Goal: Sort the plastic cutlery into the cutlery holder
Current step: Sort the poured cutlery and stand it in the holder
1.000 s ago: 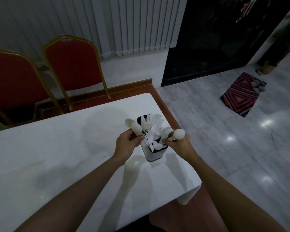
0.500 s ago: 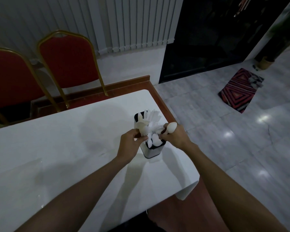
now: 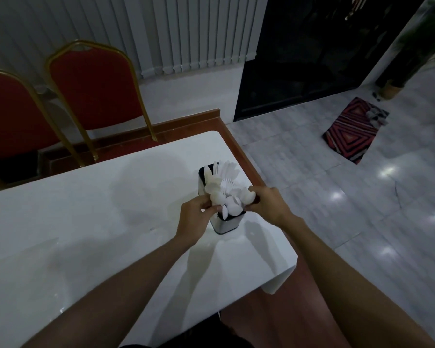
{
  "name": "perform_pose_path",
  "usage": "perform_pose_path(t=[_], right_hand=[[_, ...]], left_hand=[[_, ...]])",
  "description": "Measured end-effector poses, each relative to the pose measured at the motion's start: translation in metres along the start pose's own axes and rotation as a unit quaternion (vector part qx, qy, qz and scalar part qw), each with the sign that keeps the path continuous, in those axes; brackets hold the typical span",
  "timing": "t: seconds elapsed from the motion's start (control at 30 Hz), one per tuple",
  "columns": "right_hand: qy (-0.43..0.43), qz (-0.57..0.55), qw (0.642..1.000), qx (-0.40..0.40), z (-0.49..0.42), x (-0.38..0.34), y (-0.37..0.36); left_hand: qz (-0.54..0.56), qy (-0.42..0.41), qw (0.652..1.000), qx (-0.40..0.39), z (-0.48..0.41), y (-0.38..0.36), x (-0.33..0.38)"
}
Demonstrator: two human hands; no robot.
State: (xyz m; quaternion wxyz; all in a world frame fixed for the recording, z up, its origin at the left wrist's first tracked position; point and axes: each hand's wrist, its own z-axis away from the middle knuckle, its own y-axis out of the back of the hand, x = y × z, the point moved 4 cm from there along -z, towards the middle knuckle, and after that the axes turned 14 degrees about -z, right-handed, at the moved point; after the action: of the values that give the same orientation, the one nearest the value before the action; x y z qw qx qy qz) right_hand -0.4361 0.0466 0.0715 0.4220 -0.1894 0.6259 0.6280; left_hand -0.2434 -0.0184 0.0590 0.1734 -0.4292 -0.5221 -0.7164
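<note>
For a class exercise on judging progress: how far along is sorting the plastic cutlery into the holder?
Done: white cutlery already stands in the cutlery holder. In hand: the left hand grips a bunch of spoons and the right hand grips a spoon, both over its near end. Left: seating those.

Both arms outstretched, left hand (image 3: pixel 195 218) and right hand (image 3: pixel 268 203) close together, fingers (image 3: pixel 259 195) curled in pinches.
</note>
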Motion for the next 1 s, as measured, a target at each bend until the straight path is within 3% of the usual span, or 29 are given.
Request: perform_pose_path(t=[0.13,0.3,0.43,0.57,0.7,0.9,1.0], right_hand=[[0.033,-0.005,0.999,0.015,0.007,0.006,-0.009],[0.01,-0.038,0.999,-0.009,0.015,0.006,-0.008],[-0.004,-0.043,0.999,-0.02,0.019,0.008,-0.013],[-0.017,-0.05,0.999,0.003,0.024,0.004,-0.015],[-0.029,-0.095,0.995,0.02,0.029,0.006,-0.018],[-0.029,-0.11,0.99,0.086,0.031,-0.001,-0.017],[-0.013,-0.078,0.991,0.107,0.034,-0.001,-0.016]], left_hand=[[-0.001,-0.017,0.999,0.03,0.0,0.004,0.003],[0.043,0.015,0.997,0.063,-0.002,0.006,0.004],[0.005,-0.005,1.0,0.022,0.002,-0.006,0.007],[-0.009,-0.01,0.999,0.031,0.002,-0.011,0.014],[-0.049,-0.065,0.997,0.009,0.001,-0.011,0.008],[-0.127,-0.099,0.987,0.002,0.005,-0.024,0.0],[-0.116,-0.075,0.99,-0.012,0.006,-0.025,0.0]])
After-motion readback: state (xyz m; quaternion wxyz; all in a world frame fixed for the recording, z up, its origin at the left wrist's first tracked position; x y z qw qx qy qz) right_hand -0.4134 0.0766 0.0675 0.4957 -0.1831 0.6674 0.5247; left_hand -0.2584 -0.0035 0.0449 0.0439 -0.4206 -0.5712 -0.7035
